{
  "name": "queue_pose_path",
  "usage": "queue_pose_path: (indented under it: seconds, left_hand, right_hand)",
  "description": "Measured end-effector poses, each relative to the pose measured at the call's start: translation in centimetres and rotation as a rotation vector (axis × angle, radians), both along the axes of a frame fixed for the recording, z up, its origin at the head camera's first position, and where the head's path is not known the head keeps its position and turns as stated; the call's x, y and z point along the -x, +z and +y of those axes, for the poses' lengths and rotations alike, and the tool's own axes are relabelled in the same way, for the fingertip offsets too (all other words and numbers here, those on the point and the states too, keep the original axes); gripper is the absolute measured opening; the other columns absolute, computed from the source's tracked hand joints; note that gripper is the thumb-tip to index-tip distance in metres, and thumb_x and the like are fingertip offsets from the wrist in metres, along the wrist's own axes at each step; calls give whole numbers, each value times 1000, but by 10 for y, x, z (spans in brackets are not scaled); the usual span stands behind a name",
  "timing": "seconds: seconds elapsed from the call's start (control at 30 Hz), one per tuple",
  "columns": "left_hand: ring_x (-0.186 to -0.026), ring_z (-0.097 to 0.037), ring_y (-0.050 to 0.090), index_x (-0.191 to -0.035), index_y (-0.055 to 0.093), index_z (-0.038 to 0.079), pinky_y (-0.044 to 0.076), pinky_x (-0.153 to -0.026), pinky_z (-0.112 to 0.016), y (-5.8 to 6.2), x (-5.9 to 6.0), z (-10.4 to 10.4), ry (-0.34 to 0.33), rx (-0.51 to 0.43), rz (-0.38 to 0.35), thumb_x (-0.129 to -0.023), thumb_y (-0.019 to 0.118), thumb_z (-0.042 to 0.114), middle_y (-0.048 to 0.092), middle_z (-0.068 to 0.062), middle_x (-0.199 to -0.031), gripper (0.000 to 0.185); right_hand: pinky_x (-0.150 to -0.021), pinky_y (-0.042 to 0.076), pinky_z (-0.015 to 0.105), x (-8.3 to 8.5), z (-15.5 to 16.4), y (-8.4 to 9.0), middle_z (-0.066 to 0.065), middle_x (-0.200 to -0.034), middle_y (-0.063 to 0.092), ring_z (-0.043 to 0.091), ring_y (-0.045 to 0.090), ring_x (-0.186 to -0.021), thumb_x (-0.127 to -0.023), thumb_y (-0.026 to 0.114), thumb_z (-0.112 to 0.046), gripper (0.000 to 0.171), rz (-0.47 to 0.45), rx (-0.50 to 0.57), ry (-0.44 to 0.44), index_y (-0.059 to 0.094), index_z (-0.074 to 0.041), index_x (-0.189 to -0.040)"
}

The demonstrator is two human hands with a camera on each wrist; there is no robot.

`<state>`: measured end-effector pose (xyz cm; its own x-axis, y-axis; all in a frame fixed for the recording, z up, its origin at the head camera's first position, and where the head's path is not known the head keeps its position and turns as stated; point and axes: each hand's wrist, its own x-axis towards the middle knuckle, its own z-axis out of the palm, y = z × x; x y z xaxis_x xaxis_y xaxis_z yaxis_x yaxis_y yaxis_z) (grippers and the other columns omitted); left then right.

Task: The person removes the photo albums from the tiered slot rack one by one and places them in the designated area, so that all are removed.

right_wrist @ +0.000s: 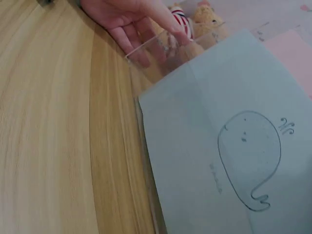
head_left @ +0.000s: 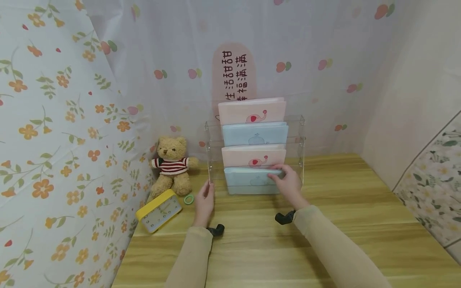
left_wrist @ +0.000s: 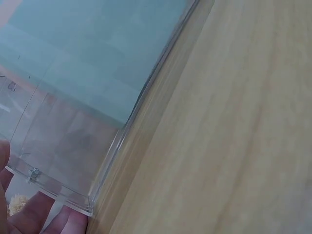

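Note:
A clear acrylic tiered rack (head_left: pixel 303 160) stands on the table with pink and blue folders in its tiers. My left hand (head_left: pixel 204 205) holds the rack's lower left side; in the left wrist view its fingers (left_wrist: pixel 33 212) lie behind the clear edge. At the rack's lowest tier, my right hand (head_left: pixel 289 186) pinches the top right edge of the front blue folder (head_left: pixel 237 179), thumb in front. That folder bears a whale drawing (right_wrist: pixel 251 161), plain in the right wrist view. Behind it rise a pink folder (head_left: pixel 235 157), another blue folder (head_left: pixel 235 135) and a pink folder (head_left: pixel 232 114) on top.
Left of the rack a teddy bear (head_left: pixel 173 166) in a striped sweater sits against the patterned curtain. A yellow clock (head_left: pixel 158 212) leans in front of it, beside a small green ring (head_left: pixel 189 199). The wood-grain table (head_left: pixel 252 256) extends toward me.

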<state>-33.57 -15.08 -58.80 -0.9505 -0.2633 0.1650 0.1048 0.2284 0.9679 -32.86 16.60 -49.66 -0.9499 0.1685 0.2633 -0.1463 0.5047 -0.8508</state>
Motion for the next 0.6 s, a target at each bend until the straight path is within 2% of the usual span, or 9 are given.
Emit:
queue_pose_path:
  seconds: [0.1,0.17,0.27,0.37,0.47,0.6]
  left_hand:
    - [-138,-36,68,-158,62,17,57,-114,-56,3,0,-1,4,3,-13,-114,62,34,71,-16,-149,47]
    - [-137,-37,68,-158,62,16,57,-114,-57,4,-1,1,-1,12,-11,-115,62,33,71,-17,-149,47]
    - [-136,-38,69,-158,62,16,57,-113,-57,5,0,2,-5,10,0,-114,62,34,72,-17,-149,47]
    - [-138,-37,68,-158,61,15,56,-114,-56,4,1,2,-8,3,4,-114,62,36,70,-16,-151,49]
    - [-140,-37,67,-159,61,14,55,-117,-56,5,1,1,-11,-16,3,-114,63,39,69,-16,-152,51]
    - [-141,-37,66,-158,61,13,53,-119,-57,2,0,-1,-5,-19,5,-113,64,38,70,-16,-152,51]
  right_hand:
    - [-122,45,54,-2,-6,3,20,-135,72,38,62,-139,-98,85,-14,27,66,43,-6,74,-3,-119]
    - [-117,48,44,-5,-8,8,20,-127,73,36,65,-130,-96,86,-10,26,128,71,-12,74,-1,-117]
    - [-100,47,24,-11,-11,20,22,-117,72,30,65,-114,-93,88,-6,26,228,100,-25,74,2,-112]
    - [-86,42,13,-17,-12,31,23,-113,72,21,60,-103,-90,90,-4,27,299,96,-24,74,4,-110]
    - [-84,39,11,-22,-12,39,22,-113,71,15,57,-102,-90,90,-3,26,317,80,-22,74,4,-110]
    - [-86,40,10,-34,-13,43,22,-117,70,19,58,-107,-91,88,0,26,260,77,-5,73,4,-112]
